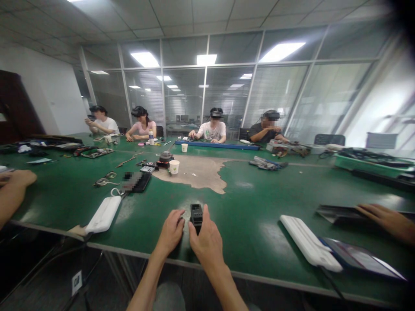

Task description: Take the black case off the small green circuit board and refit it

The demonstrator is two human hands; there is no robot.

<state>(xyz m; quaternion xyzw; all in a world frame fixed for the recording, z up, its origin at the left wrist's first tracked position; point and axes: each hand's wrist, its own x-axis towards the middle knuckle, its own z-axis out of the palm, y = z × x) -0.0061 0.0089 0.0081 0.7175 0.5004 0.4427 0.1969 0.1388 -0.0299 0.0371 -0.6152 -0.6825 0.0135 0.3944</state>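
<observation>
Near the front edge of the green table, my right hand (209,242) grips a small black box-shaped device (196,211) between thumb and fingers. Its top has a recessed opening, and the lower part is partly covered by my thumb. Just left of it, apart from the device, is my left hand (171,231) with its fingers curled together. A dark spot shows at those fingertips, but whether it is a small held part I cannot tell.
White power banks (104,214) lie on both sides. Ahead are a paper cup (174,167), eyeglasses (105,179) and a bare brown patch (207,170). Co-workers' hands reach in at left (16,183) and right (385,218). A green basket (356,164) holds cables. Several people sit opposite.
</observation>
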